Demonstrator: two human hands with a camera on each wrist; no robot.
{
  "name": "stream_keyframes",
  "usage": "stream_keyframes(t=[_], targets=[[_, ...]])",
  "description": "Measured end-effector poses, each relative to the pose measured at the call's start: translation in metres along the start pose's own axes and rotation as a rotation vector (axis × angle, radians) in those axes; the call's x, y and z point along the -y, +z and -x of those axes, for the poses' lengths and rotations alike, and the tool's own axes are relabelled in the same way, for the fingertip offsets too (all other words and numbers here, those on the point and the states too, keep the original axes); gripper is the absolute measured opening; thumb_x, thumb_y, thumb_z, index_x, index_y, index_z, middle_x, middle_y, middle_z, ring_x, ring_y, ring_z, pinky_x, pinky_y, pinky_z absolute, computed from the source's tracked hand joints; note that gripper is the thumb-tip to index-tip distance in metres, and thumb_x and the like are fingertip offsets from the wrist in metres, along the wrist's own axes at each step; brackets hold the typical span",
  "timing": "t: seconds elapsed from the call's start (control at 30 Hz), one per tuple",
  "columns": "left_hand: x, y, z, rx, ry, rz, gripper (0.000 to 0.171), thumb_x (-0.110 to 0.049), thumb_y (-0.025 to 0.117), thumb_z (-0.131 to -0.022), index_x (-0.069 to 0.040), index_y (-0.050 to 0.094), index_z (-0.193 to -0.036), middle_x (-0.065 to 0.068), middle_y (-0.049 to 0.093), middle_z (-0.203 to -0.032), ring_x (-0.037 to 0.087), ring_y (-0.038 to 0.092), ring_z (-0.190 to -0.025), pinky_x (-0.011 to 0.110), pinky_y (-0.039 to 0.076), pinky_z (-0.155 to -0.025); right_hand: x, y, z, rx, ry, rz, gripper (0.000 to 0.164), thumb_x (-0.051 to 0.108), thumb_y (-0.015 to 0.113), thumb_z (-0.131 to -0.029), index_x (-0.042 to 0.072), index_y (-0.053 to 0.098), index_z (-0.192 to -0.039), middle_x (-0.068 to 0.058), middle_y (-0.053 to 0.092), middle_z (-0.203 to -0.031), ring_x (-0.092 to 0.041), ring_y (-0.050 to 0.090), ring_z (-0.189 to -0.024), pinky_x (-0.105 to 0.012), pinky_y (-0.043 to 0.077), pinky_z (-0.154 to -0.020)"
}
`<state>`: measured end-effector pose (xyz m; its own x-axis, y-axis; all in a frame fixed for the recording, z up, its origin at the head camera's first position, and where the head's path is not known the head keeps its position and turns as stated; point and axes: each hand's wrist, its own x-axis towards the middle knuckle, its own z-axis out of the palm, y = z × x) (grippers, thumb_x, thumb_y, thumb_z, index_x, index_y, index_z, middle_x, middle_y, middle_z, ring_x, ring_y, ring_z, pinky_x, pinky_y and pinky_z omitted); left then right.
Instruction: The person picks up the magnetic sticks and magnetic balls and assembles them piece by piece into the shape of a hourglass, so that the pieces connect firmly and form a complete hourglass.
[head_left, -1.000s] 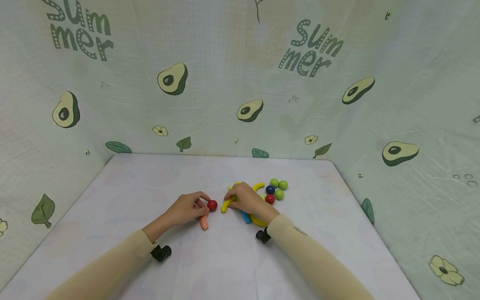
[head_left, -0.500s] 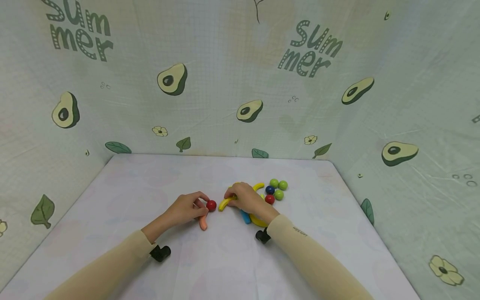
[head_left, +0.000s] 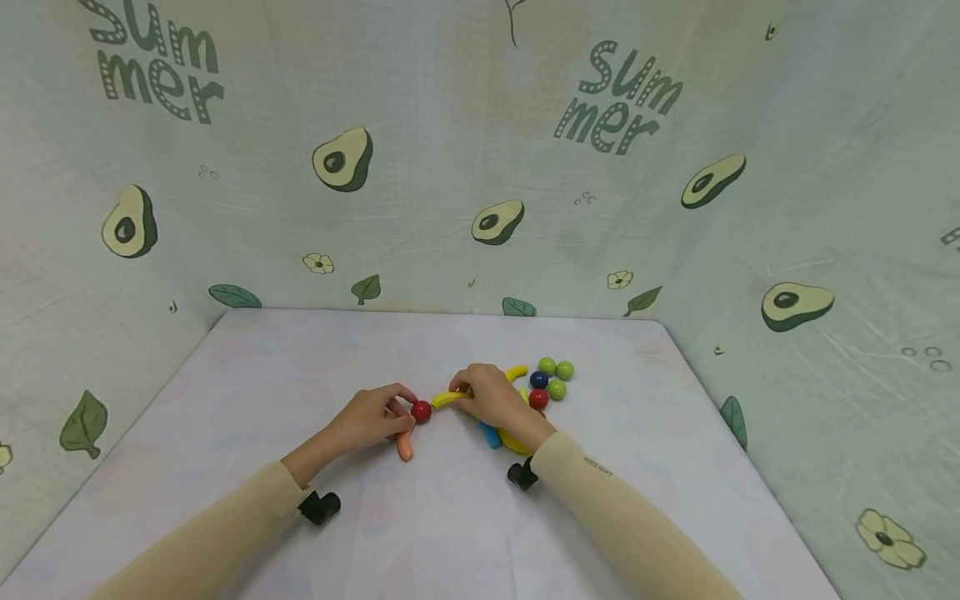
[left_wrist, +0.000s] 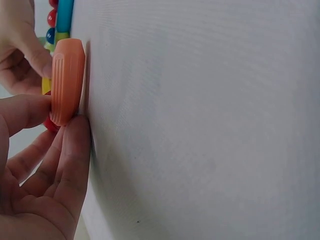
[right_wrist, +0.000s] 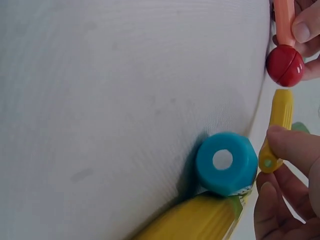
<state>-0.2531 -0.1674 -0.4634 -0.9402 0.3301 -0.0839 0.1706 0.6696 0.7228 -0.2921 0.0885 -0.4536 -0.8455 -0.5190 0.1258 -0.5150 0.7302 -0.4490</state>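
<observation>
- Pinching the orange stick [left_wrist: 68, 82] near its inner end, the left hand [head_left: 378, 414] holds thumb against fingers; likely a steadying grip.
- Red ball [right_wrist: 285, 66] sits at that inner end, its far side exposed. Whether a left fingertip also touches it: cannot tell.
- Right hand [head_left: 491, 396] pinches the short yellow stick [right_wrist: 282, 111] between thumb and fingers, behind the tip, so the tip points unobstructed toward the ball; small gap visible.
- Blue stick [right_wrist: 245, 165] lies on the bench [head_left: 420, 525] against a larger yellow stick [right_wrist: 192, 220]. Pale disc [right_wrist: 222, 160] in its end: possibly magnetic, which would explain end-to-ball placement.
- Three green balls [head_left: 557, 389], a dark blue ball [head_left: 538, 380] and a second red ball [head_left: 538, 399] lie right of the right hand, perhaps for easy reach.
</observation>
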Motion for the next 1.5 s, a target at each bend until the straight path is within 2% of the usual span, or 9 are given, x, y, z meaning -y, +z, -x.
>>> stream_keyframes(t=[0.4,0.67,0.93,1.23,1.5], targets=[[0.001,0.001,0.0,0.004,-0.01,0.013,0.03,-0.02,0.078,-0.095,-0.014,0.069,-0.124,-0.001,0.073,-0.095,0.014,0.066,-0.075,0.031,0.056,-0.069,0.004,0.006,-0.003,-0.019,-0.004,-0.008,0.016,0.016,0.079,-0.098,0.01,0.079,-0.113,-0.002,0.074,-0.098,-0.015,0.063,-0.089,-0.03,0.055,-0.086],[0.001,0.001,0.001,0.001,-0.004,0.002,0.03,-0.019,0.078,-0.096,-0.014,0.069,-0.123,-0.002,0.074,-0.095,0.013,0.066,-0.075,0.031,0.055,-0.069,0.005,0.006,-0.003,0.01,0.011,-0.027,0.019,0.014,0.077,-0.099,0.009,0.08,-0.117,-0.002,0.073,-0.1,-0.015,0.063,-0.09,-0.029,0.055,-0.087],[0.0,0.001,0.003,0.01,-0.04,0.012,0.034,-0.021,0.08,-0.094,-0.014,0.068,-0.124,-0.001,0.073,-0.094,0.014,0.066,-0.076,0.032,0.054,-0.069,0.006,0.008,-0.003,0.001,-0.04,-0.023,0.018,0.01,0.076,-0.098,0.007,0.08,-0.115,-0.003,0.076,-0.099,-0.016,0.064,-0.089,-0.03,0.055,-0.086],[-0.002,0.0,0.005,0.004,-0.066,0.039,0.033,-0.021,0.081,-0.094,-0.012,0.066,-0.122,0.0,0.071,-0.089,0.016,0.066,-0.073,0.031,0.055,-0.068,0.007,0.01,-0.004,0.005,-0.046,-0.042,0.024,0.006,0.076,-0.097,0.006,0.078,-0.121,-0.004,0.078,-0.107,-0.014,0.067,-0.092,-0.028,0.056,-0.087],[-0.002,0.0,0.005,0.01,-0.061,0.048,0.033,-0.023,0.081,-0.095,-0.011,0.066,-0.121,0.001,0.07,-0.087,0.016,0.067,-0.069,0.031,0.056,-0.066,0.006,0.011,-0.004,0.004,-0.05,-0.054,0.024,0.005,0.075,-0.098,0.007,0.079,-0.121,-0.005,0.078,-0.112,-0.015,0.068,-0.095,-0.028,0.057,-0.087]])
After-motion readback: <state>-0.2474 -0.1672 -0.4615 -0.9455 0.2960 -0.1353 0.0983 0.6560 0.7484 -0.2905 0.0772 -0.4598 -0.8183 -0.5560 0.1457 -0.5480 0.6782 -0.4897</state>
